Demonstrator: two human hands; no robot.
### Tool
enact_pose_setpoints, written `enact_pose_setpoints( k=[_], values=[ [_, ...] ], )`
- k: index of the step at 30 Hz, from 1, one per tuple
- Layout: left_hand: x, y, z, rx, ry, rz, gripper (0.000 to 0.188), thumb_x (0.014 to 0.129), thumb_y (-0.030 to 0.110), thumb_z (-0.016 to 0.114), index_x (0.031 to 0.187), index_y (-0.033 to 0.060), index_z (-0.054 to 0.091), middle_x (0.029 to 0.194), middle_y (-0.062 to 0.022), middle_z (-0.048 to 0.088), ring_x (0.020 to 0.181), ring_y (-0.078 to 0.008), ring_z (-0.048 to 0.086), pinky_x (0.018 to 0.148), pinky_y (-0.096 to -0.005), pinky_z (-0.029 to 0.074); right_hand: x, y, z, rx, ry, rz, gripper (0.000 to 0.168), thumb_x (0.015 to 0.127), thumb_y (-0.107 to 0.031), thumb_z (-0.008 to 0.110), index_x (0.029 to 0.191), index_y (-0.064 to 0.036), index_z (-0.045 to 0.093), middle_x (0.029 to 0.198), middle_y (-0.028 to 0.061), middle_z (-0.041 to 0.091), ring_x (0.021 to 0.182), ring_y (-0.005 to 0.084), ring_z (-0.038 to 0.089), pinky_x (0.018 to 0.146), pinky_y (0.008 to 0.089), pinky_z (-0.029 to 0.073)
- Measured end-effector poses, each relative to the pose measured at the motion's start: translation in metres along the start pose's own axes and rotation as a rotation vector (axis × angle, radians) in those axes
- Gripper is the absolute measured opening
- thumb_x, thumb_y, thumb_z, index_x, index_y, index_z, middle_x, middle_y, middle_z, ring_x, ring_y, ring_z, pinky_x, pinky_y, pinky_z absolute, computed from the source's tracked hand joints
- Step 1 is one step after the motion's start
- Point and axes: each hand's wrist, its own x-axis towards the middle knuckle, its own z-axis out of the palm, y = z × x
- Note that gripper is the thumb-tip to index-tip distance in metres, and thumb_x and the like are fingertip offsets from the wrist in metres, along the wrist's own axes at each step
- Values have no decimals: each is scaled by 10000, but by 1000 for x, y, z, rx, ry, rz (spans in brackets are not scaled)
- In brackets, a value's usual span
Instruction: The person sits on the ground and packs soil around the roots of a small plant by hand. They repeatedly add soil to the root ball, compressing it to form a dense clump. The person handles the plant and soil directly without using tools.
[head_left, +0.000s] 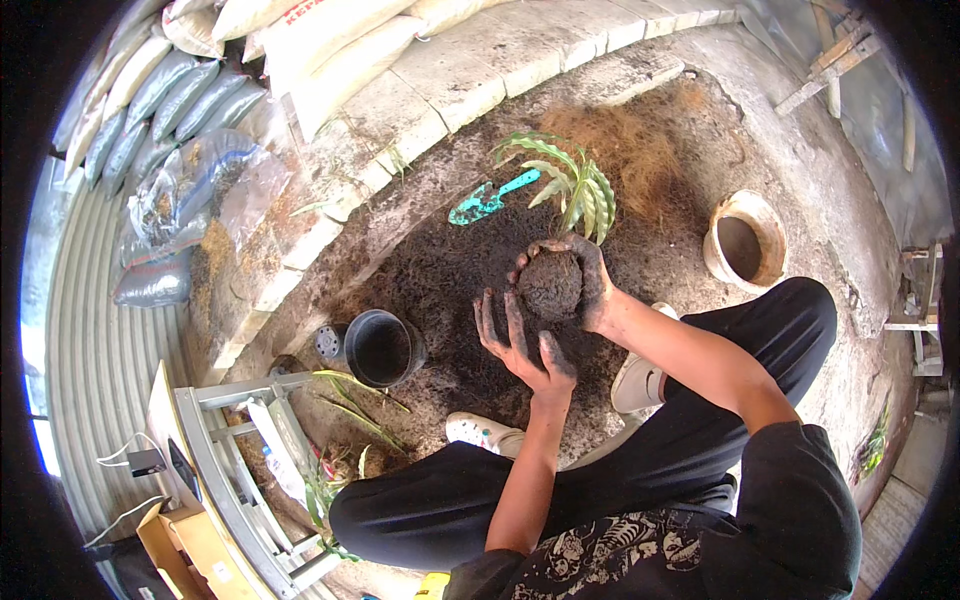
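My right hand (589, 281), dark with soil, is closed around the root ball (551, 285) of a leafy green plant (581, 187). The plant's wavy leaves point away from me, beyond the hand. Just left of and below the root ball is my left hand (525, 341), soiled too, palm up with fingers spread and nothing in it. Dark loose soil (450, 277) covers the ground beneath both hands. A turquoise hand trowel (491, 199) lies on the soil beyond them. To the left stands a black plastic pot (382, 349), its inside dark.
A smaller pot (328, 341) lies beside the black one. Brown fibre (630, 150) is heaped at the back. A whitish bucket (746, 240) with dark contents stands right. A metal-framed stool or table (240, 465) is at lower left; filled sacks (330, 52) are stacked behind a raised kerb (450, 105).
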Motion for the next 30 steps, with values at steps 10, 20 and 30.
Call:
enact_pose_setpoints(
  k=[10,20,30],
  values=[
    [2,3,-2,46,-15,-44,474,983,336,415,1319,32,554,1392,-215,443,1347,-422,329,1093,-558,244,0,-5,0,-20,8,10,289,844,-314,565,930,-56,662,992,113,645,1017,317,607,954,421,481],
    [14,-4,-9,92,79,-112,185,906,77,611,1071,33,683,1266,-147,544,1264,-369,429,1045,-528,325,-4,-5,9,-18,20,2,229,827,-258,576,899,-54,651,973,124,656,976,318,628,930,432,499],
    [19,-7,-11,40,82,-140,96,849,68,702,936,37,677,1169,-95,592,1198,-337,484,1005,-509,359,-2,-2,0,-40,64,-14,324,871,-337,516,928,-52,660,1004,131,651,1011,331,621,935,442,496]
  ],
)
